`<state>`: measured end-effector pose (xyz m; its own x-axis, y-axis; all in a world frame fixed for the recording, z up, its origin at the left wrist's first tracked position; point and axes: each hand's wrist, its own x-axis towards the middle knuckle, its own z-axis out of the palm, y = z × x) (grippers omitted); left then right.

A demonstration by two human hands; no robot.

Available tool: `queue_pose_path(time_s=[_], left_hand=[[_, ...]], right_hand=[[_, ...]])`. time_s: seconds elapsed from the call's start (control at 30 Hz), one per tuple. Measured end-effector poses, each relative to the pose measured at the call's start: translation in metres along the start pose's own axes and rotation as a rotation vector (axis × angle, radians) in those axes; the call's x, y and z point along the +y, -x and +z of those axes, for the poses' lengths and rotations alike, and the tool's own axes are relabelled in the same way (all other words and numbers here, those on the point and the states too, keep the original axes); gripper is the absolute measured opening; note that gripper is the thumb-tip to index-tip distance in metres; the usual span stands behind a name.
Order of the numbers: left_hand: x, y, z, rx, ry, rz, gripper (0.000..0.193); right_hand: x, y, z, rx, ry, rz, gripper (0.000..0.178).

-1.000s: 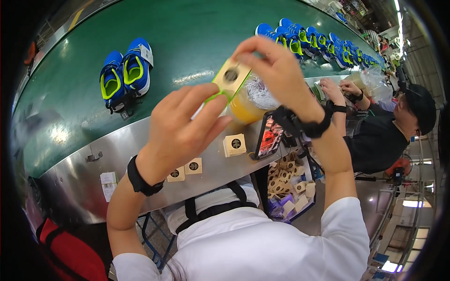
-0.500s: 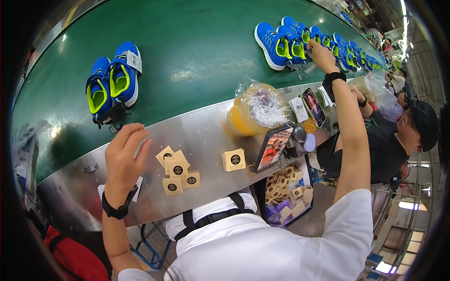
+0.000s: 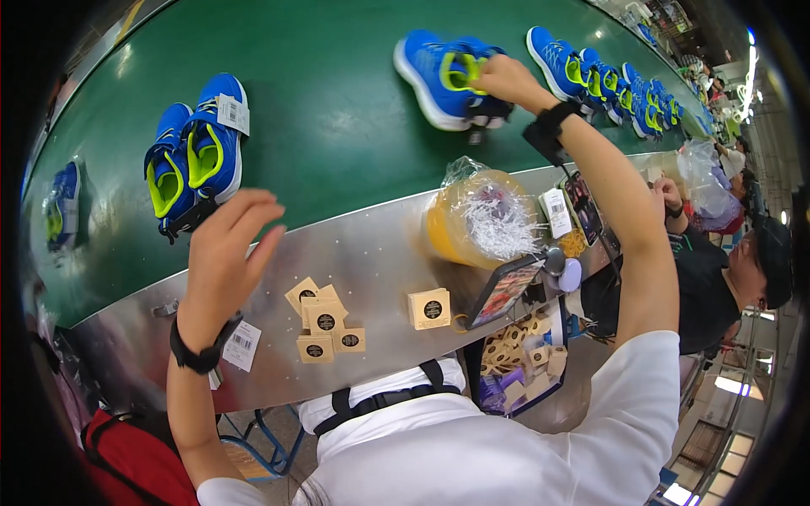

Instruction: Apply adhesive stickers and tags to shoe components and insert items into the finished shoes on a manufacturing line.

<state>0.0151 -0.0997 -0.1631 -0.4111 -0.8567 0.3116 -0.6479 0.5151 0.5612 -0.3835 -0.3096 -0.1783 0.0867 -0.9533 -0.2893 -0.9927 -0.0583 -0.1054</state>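
My right hand grips a pair of blue sneakers with lime-green linings by their collars, over the green surface; its fingertips are partly hidden in the shoe openings. My left hand hovers above the metal ledge, fingers apart and nothing in them. Just beyond it stands another pair of blue sneakers, with a white tag hanging on one shoe. Tan square cards lie in small overlapping piles to the right of my left hand. Beside my left wrist is a white printed label.
A yellow tub holds white strings in clear plastic. Near it are a tan card stack, a propped-up screen and a bin of loose cards. More sneakers line the far right. A co-worker sits at right.
My right hand has drawn a pair of sneakers leftward, apart from the row. Another blue shoe has come into view at the far left. My left hand has moved slightly and stays empty.
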Motion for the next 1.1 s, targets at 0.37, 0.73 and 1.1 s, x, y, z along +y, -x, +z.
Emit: queue_pose_path(time_s=[0.37, 0.73, 1.1], left_hand=[[-0.047, -0.19, 0.082, 0.044, 0.163, 0.23, 0.018], [-0.081, -0.304, 0.134, -0.725, 0.138, 0.011, 0.026], [-0.057, -0.277, 0.109, -0.55, 0.146, -0.009, 0.015]], right_hand=[[-0.095, 0.013, 0.01, -0.227, -0.283, -0.452, 0.024], [-0.044, 0.026, -0.013, -0.046, 0.043, -0.334, 0.02], [-0.067, -0.017, 0.024, 0.121, -0.167, -0.319, 0.022]])
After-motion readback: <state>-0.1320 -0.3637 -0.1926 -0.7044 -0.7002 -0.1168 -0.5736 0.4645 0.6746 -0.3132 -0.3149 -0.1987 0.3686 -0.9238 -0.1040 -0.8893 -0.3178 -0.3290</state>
